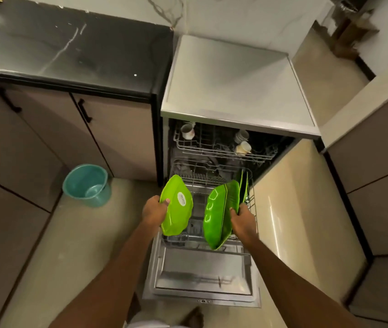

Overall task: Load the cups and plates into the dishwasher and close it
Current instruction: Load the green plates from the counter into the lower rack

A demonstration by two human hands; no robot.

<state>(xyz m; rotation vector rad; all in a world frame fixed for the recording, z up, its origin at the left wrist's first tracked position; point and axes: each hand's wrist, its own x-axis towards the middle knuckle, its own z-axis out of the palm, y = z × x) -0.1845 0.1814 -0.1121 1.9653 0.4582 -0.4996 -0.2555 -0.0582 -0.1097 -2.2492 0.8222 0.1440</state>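
The dishwasher stands open, its door [202, 271] folded flat toward me and the lower rack [252, 210] pulled out. My left hand [154, 210] grips a light green plate [176, 205] with a white sticker, held on edge over the rack's left side. My right hand [241, 217] holds the edge of a darker green plate [219, 214] standing upright in the rack's right part. More green plates [244, 185] stand behind it against the rack's right wall. Three cups [188, 131] [241, 136] [242, 147] sit in the upper rack [214, 150].
A teal bucket [86, 185] stands on the floor left of the dishwasher, below the dark countertop [70, 50] and its cabinet doors. A light cabinet panel [306, 209] borders the dishwasher on the right. The dishwasher's grey top [235, 84] is bare.
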